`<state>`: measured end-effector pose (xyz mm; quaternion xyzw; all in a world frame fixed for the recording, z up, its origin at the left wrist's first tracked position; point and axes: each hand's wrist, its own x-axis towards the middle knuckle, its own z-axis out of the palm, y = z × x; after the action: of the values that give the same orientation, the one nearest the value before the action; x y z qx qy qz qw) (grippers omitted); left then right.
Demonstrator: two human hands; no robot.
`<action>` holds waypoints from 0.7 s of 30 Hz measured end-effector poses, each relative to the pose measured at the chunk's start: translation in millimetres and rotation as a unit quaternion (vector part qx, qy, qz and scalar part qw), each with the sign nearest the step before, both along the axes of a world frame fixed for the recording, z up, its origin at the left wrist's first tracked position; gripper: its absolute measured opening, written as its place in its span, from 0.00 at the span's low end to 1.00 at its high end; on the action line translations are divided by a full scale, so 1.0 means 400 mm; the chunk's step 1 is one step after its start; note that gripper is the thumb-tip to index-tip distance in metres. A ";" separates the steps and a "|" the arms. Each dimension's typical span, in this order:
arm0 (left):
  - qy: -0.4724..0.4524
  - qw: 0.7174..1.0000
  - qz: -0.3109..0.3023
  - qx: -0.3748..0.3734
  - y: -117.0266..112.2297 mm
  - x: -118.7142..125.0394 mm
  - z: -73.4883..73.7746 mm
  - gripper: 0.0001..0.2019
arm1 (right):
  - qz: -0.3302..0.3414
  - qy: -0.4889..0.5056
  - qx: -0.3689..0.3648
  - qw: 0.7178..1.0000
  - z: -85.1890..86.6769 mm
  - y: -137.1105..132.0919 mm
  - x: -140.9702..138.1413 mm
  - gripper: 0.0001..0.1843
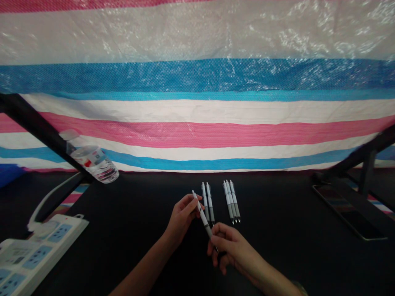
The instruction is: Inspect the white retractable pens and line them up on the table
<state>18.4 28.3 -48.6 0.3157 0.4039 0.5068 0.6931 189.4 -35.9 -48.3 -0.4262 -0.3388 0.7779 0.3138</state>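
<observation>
A white pen with a grey grip is held at a slant between both of my hands. My left hand pinches its upper part between thumb and fingers. Around the grey lower end, close to the tip, the fingers of my right hand are closed. Just behind the held pen, two similar pens lie side by side on the black table, partly covered by my left fingers. To their right, three more white pens lie together, tips toward me.
At the left stand a white power strip with a plugged-in cable and a clear water bottle. A dark phone lies at the right near a black frame bar. Striped plastic sheeting hangs behind the table.
</observation>
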 end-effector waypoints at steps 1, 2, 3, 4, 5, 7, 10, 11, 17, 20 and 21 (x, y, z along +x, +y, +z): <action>-0.001 1.000 0.000 0.000 0.000 0.000 -0.001 0.15 | -0.002 0.002 -0.001 1.000 0.001 0.000 0.000 0.23; -0.002 1.000 0.000 0.000 0.001 0.000 -0.002 0.15 | -0.002 0.006 -0.003 1.000 0.000 0.000 0.000 0.23; -0.003 1.000 0.000 0.000 0.001 0.000 -0.003 0.15 | 0.000 0.010 -0.007 1.000 0.000 0.000 0.001 0.23; -0.004 1.000 0.001 0.001 0.001 0.000 -0.005 0.15 | 0.003 0.013 -0.010 1.000 -0.002 0.001 0.001 0.23; -0.005 1.000 0.001 0.003 0.002 0.000 -0.007 0.15 | 0.005 0.014 -0.012 1.000 -0.003 0.001 0.001 0.23; -0.007 1.000 0.001 0.007 0.003 0.000 -0.011 0.15 | 0.009 0.008 -0.011 1.000 -0.006 0.001 0.001 0.23; -0.006 1.000 -0.001 0.008 0.005 -0.001 -0.016 0.15 | 0.008 0.001 -0.010 1.000 -0.007 0.001 0.002 0.24; -0.006 1.000 -0.001 0.008 0.005 -0.002 -0.016 0.15 | 0.009 0.004 -0.013 1.000 -0.007 0.001 0.002 0.24; -0.007 1.000 0.003 0.005 0.004 -0.003 -0.014 0.15 | 0.019 0.010 -0.025 0.999 -0.009 0.003 0.003 0.24; -0.012 1.000 0.006 0.007 0.004 -0.003 -0.011 0.15 | 0.016 0.005 -0.024 1.000 -0.011 0.002 0.003 0.24; -0.013 1.000 0.007 0.007 0.003 -0.002 -0.010 0.15 | 0.018 0.006 -0.027 0.999 -0.012 0.002 0.003 0.25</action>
<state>17.4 29.6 -52.7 0.3109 0.3934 0.5183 0.6928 190.4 -35.1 -53.1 -0.4239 -0.3238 0.7945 0.2902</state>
